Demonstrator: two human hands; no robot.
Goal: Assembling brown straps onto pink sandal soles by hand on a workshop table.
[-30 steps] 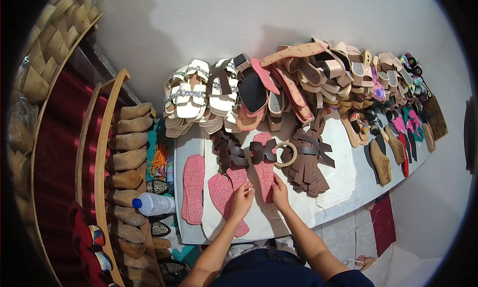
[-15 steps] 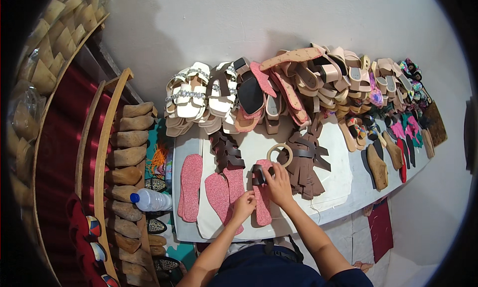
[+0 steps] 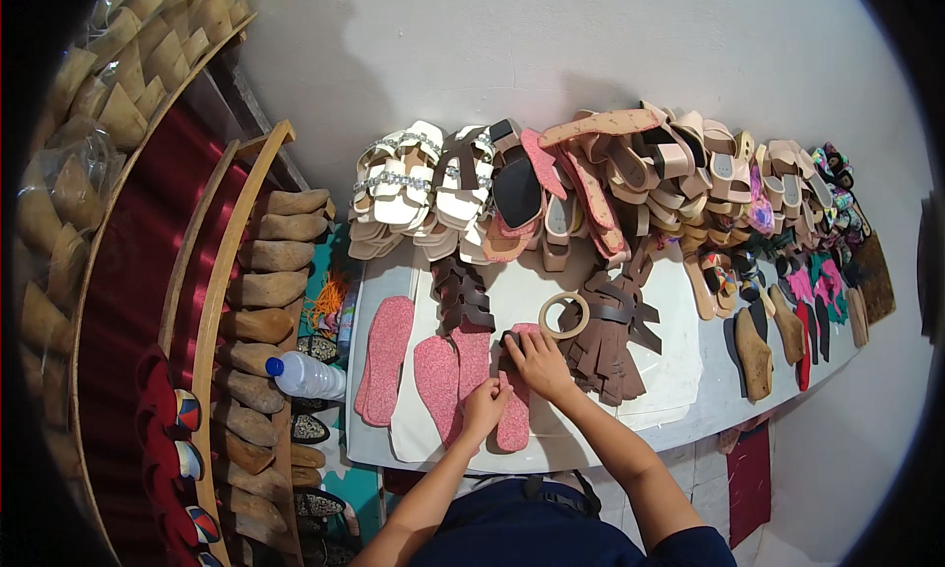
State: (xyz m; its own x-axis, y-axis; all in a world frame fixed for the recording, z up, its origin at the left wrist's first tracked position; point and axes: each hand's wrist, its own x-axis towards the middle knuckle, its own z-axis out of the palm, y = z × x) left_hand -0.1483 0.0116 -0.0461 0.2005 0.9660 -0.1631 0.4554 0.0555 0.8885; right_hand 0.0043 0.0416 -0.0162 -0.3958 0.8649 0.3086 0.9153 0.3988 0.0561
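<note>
A pink speckled insole (image 3: 513, 425) lies on the table in front of me, a small dark strap (image 3: 509, 341) across its far part. Over that strap rests my right hand (image 3: 541, 364), its fingers bent down onto the strap and partly hiding it. My left hand (image 3: 485, 407) is closed at the insole's left edge, thumb and fingers pinched there. Left of it are two more pink insoles (image 3: 436, 378), side by side, with a stack of dark brown cut-out straps (image 3: 463, 298) at their far end. Another pair of pink insoles (image 3: 386, 355) overlaps farther left.
A tape roll (image 3: 564, 316) and a fanned pile of brown straps (image 3: 612, 360) lie right of my hands. White sandals (image 3: 399, 205) and beige sandals (image 3: 689, 173) line the wall. Wooden shoe lasts (image 3: 271, 289) fill a rack at left, near a water bottle (image 3: 307, 376).
The strap stood up as a loop over the insole; now it is lower under my right fingers. My left hand stays at the insole's edge. The whole view has shifted slightly.
</note>
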